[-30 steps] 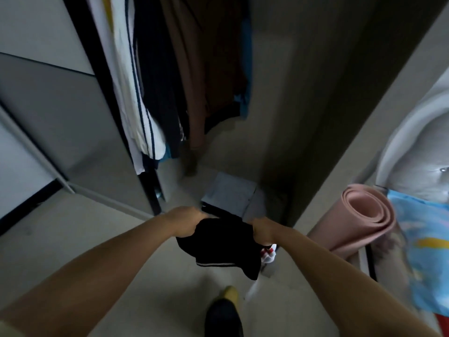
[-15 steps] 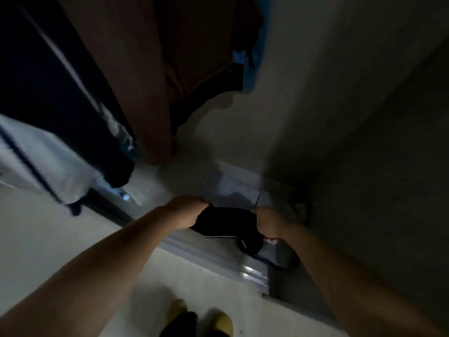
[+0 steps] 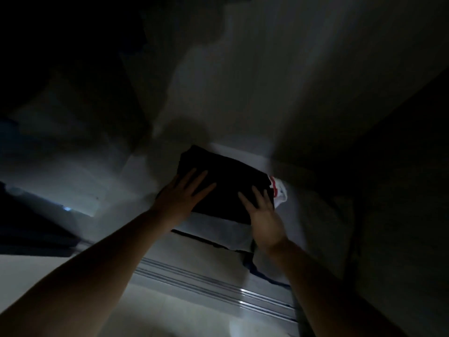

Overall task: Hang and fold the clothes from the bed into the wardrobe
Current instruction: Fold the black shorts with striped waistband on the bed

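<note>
A folded black garment (image 3: 226,176) lies on top of a pile of folded clothes on the wardrobe floor (image 3: 136,176). Under it a folded grey piece (image 3: 216,229) sticks out toward me. My left hand (image 3: 181,199) rests flat on the black garment's left side, fingers spread. On its right front corner my right hand (image 3: 263,215) lies flat too, fingers apart. A white and red cloth (image 3: 279,190) peeks out at the pile's right edge.
The wardrobe's sliding-door track (image 3: 218,291) runs across the front below my arms. Dark hanging clothes (image 3: 60,57) fill the upper left. The wardrobe's dark side wall (image 3: 401,178) stands close on the right. Everything is dim.
I have leaned deep into the wardrobe. The black garment, held bunched between both hands before, now lies on the folded pile and both hands have opened flat on it.
</note>
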A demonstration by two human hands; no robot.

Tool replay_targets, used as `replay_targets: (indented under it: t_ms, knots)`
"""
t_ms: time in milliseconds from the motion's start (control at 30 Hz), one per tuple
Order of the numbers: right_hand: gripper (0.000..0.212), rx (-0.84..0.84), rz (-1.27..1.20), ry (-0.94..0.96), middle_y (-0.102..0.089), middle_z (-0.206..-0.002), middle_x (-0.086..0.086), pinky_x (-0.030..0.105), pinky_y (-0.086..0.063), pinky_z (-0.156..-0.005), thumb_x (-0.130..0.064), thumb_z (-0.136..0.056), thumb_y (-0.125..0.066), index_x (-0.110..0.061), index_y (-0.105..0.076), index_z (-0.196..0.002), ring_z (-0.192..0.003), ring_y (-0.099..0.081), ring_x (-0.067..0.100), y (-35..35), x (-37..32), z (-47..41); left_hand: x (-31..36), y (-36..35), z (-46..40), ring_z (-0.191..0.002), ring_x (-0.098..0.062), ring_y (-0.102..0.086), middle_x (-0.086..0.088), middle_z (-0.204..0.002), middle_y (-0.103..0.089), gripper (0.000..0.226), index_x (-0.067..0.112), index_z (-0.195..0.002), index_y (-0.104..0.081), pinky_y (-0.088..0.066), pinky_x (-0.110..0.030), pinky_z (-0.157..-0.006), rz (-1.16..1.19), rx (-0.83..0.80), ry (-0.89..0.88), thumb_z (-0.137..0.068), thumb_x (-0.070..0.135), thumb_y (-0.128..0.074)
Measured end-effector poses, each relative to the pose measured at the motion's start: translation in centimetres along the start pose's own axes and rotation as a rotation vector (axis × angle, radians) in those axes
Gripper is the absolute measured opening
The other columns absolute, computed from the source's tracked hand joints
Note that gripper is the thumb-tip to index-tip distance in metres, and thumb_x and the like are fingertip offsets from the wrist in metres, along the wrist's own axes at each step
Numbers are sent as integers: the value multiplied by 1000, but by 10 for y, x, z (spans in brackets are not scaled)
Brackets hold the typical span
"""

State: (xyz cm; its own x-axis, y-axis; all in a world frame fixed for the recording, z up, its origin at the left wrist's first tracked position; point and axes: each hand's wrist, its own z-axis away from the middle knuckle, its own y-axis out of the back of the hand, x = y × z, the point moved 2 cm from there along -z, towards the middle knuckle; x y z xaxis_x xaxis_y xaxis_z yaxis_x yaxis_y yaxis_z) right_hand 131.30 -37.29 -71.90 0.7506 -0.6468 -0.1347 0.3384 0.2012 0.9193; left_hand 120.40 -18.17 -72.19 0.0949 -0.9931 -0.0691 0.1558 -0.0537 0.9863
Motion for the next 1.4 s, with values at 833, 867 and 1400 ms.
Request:
replay_targets:
  t_ms: [833, 867, 1400]
  knots:
    - [67, 4, -128, -77, -38, -146, 13, 39, -46, -91, -51, -96, -41, -22, -17, -152, -126, -48, 31, 114, -26, 43, 23, 137, 15, -130, -27, -43, -4, -148, -37, 66, 25, -151, -18, -44, -41, -96, 514, -121, 211, -95, 43, -49]
    - [66, 10, -118, -78, -41, -144, 14, 40, -47, -89, -51, -97, -40, -22, -17, -152, -123, -50, 32, 138, -30, 53, 24, 164, 20, -129, -26, -44, -4, -147, -38, 64, 25, -150, -21, -44, -40, -96, 535, -94, 228, -95, 42, -48]
    - [55, 223, -97, -39, -60, -118, 16, 36, -45, -75, -44, -95, -43, -20, -30, -143, -103, -61, 36, 377, -67, 222, 48, 458, 138, -110, -27, -57, -9, -124, -59, 59, 20, -150, -25, -43, -30, -77, 529, 76, 262, -98, 38, -46]
